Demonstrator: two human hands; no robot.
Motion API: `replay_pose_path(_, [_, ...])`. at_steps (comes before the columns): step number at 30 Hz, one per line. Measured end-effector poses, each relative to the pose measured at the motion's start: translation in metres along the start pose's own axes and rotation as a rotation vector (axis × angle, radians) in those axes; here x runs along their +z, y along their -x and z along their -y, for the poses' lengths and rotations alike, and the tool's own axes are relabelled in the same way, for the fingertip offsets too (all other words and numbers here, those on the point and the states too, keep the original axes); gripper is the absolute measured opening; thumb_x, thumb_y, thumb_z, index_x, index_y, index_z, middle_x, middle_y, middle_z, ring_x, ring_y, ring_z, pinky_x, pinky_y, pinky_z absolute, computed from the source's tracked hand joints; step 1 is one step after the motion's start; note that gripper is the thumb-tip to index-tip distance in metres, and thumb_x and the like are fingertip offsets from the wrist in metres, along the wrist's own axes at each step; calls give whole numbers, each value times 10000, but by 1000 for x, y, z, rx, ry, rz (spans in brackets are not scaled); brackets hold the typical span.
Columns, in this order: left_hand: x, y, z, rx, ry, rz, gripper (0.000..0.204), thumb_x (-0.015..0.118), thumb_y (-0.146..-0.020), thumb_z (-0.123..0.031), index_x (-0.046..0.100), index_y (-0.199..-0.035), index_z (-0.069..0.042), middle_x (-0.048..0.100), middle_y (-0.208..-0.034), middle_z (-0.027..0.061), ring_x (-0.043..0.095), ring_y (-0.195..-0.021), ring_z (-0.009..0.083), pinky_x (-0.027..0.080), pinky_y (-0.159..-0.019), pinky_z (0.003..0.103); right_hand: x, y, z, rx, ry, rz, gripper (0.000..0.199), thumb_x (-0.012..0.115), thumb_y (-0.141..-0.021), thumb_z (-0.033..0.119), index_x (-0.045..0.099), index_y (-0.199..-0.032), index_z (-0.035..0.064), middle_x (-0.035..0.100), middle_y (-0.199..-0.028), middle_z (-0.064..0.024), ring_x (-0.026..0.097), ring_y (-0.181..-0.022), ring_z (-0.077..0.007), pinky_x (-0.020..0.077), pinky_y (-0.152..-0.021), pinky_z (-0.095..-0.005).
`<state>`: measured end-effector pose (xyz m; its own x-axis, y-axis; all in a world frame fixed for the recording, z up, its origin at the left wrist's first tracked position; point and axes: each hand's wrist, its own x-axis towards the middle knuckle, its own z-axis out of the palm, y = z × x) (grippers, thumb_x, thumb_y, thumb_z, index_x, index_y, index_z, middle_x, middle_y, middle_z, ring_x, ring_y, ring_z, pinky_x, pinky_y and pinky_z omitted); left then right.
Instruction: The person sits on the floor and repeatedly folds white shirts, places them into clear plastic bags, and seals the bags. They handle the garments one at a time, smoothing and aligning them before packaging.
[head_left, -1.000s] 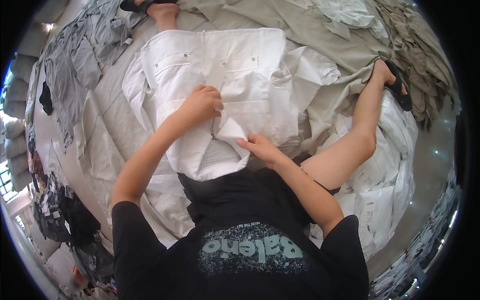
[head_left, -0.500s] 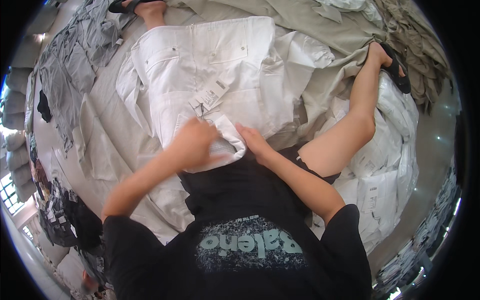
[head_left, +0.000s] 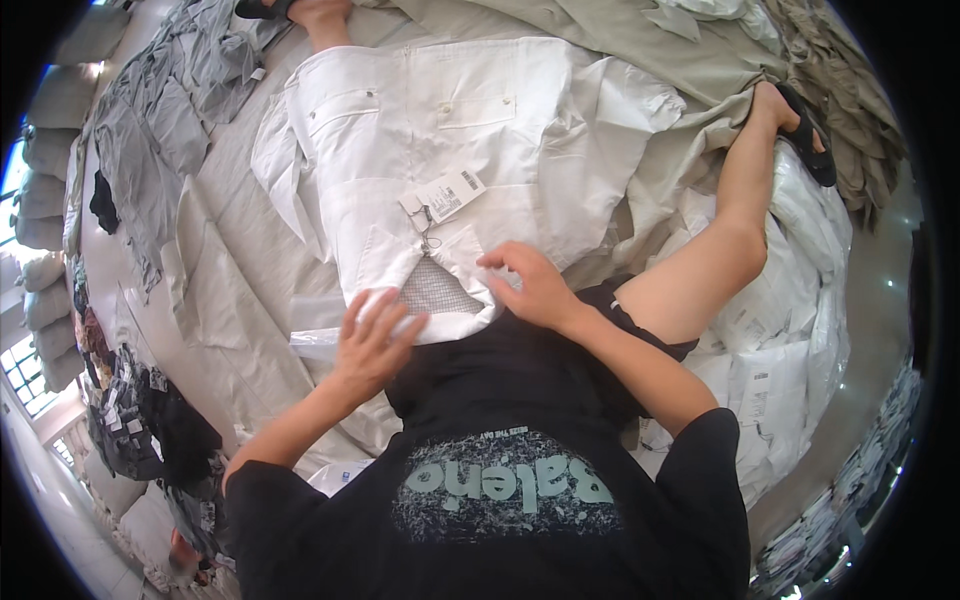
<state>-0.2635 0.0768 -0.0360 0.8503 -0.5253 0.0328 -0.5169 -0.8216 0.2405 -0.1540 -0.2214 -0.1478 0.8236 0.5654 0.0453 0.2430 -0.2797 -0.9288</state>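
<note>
A white zip-front jacket [head_left: 370,150] lies spread before me, its collar toward me and its flap pockets at the far end. Grey checked lining [head_left: 440,290] shows inside the neck opening. On the front, near the collar, a white hang tag [head_left: 445,197] rests on its dark string. My left hand [head_left: 378,338] lies on the left side of the collar, fingers spread. At the right side of the collar, my right hand [head_left: 532,285] has bent fingers and seems to pinch the collar edge. A strip of clear plastic [head_left: 315,335] pokes out beside my left hand.
Beige cloth [head_left: 240,300] covers the floor beneath the jacket. Grey garments [head_left: 170,140] are heaped at the far left. Plastic-wrapped white garments [head_left: 770,380] lie to the right beyond my bent leg [head_left: 690,265]. Dark tagged garments [head_left: 140,420] are piled at the left.
My left hand has drawn back toward me from the collar's middle, and its fingers have spread on the left side. The lining now shows more fully. My right hand's fingers have bent more.
</note>
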Motion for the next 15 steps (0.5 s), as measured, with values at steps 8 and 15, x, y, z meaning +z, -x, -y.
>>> replay_pose_path(8, [56, 13, 27, -559, 113, -528, 671, 836, -825, -109, 594, -1437, 21, 641, -1366, 224, 608, -1317, 427, 474, -1119, 506, 8, 18, 4, -37, 292, 113, 864, 828, -799, 185, 469, -1570, 31, 643, -1363, -234, 573, -1352, -421, 457, -1155, -490])
replay_pose_path(15, [56, 5, 49, -634, 180, -777, 347, 700, -886, 67, 723, -1226, 4, 755, -1119, 177, 726, -1057, 349, 553, -971, 415, -10, 2, 12, 15, 170, -213, 544, 764, -847, 99, 642, -1377, 77, 741, -936, -152, 741, -859, -356, 593, -778, -449])
